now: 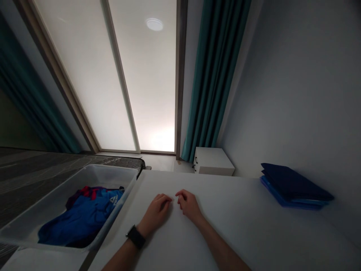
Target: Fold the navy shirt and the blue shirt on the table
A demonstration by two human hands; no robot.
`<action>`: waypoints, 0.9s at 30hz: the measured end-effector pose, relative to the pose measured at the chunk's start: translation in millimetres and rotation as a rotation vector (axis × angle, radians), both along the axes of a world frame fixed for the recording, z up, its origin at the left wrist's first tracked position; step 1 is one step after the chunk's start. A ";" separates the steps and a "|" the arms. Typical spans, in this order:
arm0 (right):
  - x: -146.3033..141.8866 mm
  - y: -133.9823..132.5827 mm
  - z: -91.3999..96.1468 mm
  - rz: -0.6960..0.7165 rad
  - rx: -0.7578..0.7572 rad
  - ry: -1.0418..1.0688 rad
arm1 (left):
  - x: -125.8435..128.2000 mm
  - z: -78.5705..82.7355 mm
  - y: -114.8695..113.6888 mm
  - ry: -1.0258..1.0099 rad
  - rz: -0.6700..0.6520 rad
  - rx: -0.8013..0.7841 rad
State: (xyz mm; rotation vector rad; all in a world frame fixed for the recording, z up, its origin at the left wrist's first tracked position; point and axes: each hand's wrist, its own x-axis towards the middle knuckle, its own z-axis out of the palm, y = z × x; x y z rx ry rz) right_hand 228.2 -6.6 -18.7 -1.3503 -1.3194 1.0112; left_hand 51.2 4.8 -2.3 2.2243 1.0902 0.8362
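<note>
My left hand (pixel 156 212) rests on the white table (pixel 239 226) with its fingers curled loosely and nothing in them. A black watch (pixel 135 236) sits on that wrist. My right hand (pixel 188 205) lies just beside it, fingers bent down onto the tabletop, also holding nothing. The fingertips of both hands almost meet near the table's middle.
A translucent plastic bin (pixel 34 214) at the left holds crumpled blue and red clothes (pixel 84 216). Folded dark blue cloths (pixel 293 184) are stacked at the table's right by the wall. A small white cabinet (pixel 213 161) stands beyond, beside teal curtains (pixel 214 82) and a bright frosted window.
</note>
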 end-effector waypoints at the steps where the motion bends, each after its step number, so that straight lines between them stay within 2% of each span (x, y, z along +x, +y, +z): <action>1: 0.8 -1.7 0.5 0.006 0.006 0.008 | 0.5 0.0 -0.2 0.009 -0.006 0.007; 8: 6.4 -5.2 -1.6 0.039 0.012 0.055 | 1.1 8.8 -12.2 0.097 -0.027 0.044; 11: 3.7 -1.8 -2.5 0.055 -0.004 0.075 | -3.1 20.6 -20.8 0.180 -0.029 0.055; 14: -4.0 2.5 1.2 0.068 -0.087 0.177 | -13.7 37.9 -27.1 0.232 0.004 0.078; 17: -20.9 6.9 9.5 0.122 -0.147 0.298 | -32.9 57.1 -33.2 0.243 0.028 0.113; 21: -58.0 12.4 25.0 0.251 -0.084 0.312 | -68.2 77.1 -44.9 0.239 0.018 0.149; 27: -124.3 28.1 49.9 0.512 0.031 0.229 | -132.4 88.7 -55.2 0.307 0.158 0.147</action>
